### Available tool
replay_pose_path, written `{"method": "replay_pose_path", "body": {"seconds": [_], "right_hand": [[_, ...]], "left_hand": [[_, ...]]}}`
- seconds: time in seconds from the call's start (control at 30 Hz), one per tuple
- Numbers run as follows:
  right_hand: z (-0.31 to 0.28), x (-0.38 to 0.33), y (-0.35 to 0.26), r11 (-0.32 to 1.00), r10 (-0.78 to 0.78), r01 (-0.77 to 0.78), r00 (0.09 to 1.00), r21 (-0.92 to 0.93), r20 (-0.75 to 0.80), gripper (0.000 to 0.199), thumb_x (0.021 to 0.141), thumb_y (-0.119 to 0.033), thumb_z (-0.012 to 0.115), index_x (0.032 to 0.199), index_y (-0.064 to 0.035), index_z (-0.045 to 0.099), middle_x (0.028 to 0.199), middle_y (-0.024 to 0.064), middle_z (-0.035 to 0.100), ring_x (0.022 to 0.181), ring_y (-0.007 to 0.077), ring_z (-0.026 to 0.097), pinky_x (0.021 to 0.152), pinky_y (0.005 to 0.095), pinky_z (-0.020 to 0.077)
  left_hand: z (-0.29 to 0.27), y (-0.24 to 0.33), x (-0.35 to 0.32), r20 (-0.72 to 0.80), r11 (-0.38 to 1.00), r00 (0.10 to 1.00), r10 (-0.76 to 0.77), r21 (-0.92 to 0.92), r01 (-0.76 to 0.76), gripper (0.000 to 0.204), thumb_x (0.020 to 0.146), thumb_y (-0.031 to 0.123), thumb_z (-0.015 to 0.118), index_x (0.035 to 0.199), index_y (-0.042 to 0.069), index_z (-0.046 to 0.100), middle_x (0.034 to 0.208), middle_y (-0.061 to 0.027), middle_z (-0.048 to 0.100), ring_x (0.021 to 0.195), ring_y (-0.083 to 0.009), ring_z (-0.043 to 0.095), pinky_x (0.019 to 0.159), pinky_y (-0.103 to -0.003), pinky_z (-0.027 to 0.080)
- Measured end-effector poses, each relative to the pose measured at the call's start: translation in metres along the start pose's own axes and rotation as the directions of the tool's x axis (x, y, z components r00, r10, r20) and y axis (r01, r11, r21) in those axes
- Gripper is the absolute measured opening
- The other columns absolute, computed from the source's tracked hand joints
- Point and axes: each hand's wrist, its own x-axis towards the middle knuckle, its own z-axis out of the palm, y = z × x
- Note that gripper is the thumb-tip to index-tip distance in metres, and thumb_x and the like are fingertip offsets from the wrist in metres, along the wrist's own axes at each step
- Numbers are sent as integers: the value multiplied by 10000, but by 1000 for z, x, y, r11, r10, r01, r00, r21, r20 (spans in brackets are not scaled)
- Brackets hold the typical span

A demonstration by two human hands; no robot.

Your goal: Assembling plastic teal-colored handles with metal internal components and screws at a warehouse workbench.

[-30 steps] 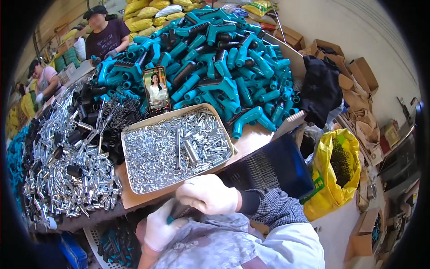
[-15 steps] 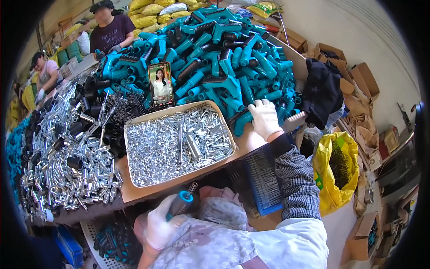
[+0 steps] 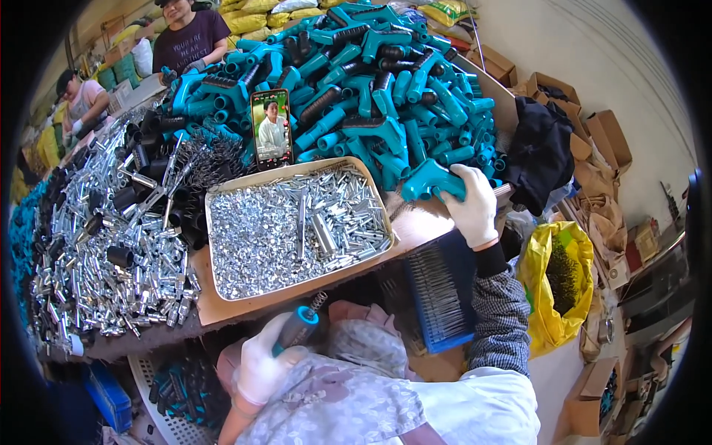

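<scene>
My left hand (image 3: pixel 261 367), in a white glove and low at the front, is closed round a teal and black tool handle (image 3: pixel 298 331). A coil spring (image 3: pixel 319 300) sticks up out of the handle's end. My right hand (image 3: pixel 475 208), also white-gloved, grips a teal pistol-shaped plastic housing (image 3: pixel 432 180) at the front edge of a heap of similar housings (image 3: pixel 363 85). My fingers wrap its right end; the left end points toward the tray (image 3: pixel 210 245) of small metal parts.
A phone (image 3: pixel 271 130) stands behind the tray. Metal pins and black sleeves (image 3: pixel 119 252) are piled at left. A blue box of thin metal pieces (image 3: pixel 439 300) sits below my right hand, beside a yellow sack (image 3: pixel 534 311). Two people (image 3: pixel 191 41) work at far left.
My right hand has moved slightly right and toward me, now with a teal housing in its grip. My left hand still holds the handle with the spring.
</scene>
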Motion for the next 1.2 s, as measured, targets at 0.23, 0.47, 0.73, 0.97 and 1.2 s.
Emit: {"method": "replay_pose_path", "body": {"seconds": [0.23, 0.47, 0.73, 0.97, 1.2], "right_hand": [[41, -38, -1, 978, 181, -172, 981, 121, -72, 525, 737, -74, 840, 1223, -48, 644, 1074, 164, 665, 992, 352, 671, 874, 395, 538], [89, -71, -14, 968, 249, -250, 953, 20, -174, 530, 778, -129, 817, 1265, -57, 621, 1157, 171, 646, 1087, 385, 618, 984, 449, 466], [77, -80, -29, 859, 464, -325, 821, 396, -333, 490, 836, -6, 761, 1291, 16, 583, 1189, 145, 650, 1077, 243, 631, 981, 360, 492], [28, -89, -139, 883, 185, -117, 977, 455, -107, 581, 677, 43, 820, 1226, 7, 634, 1128, 175, 663, 1012, 321, 674, 908, 371, 535], [25, -79, -167, 869, 110, -53, 990, 492, -88, 560, 678, -45, 858, 1202, -36, 662, 1098, 162, 665, 996, 367, 660, 860, 424, 549]], "left_hand": [[3, -3, 1, -1, 1000, 1000, 12, 20, -12, 527, 794, 217, 797, 1259, 25, 643, 1014, -210, 719, 872, -329, 729, 797, -362, 565], [11, -9, 0, -14, 997, 998, 67, 36, -66, 493, 799, 188, 783, 1232, 0, 638, 996, -234, 712, 856, -374, 722, 771, -374, 567], [6, -7, -1, 1, 984, 988, 152, 96, -151, 479, 799, 197, 791, 1224, 27, 651, 1054, -211, 706, 873, -349, 723, 767, -365, 567], [2, -1, -7, 42, 998, 999, -2, -56, 5, 497, 837, 166, 768, 1289, 14, 628, 1063, -154, 701, 879, -199, 678, 825, -323, 537], [-13, -2, -14, 31, 994, 999, -15, -110, 18, 530, 846, 147, 776, 1324, 0, 600, 1072, -141, 705, 932, -149, 646, 857, -311, 521]]}}
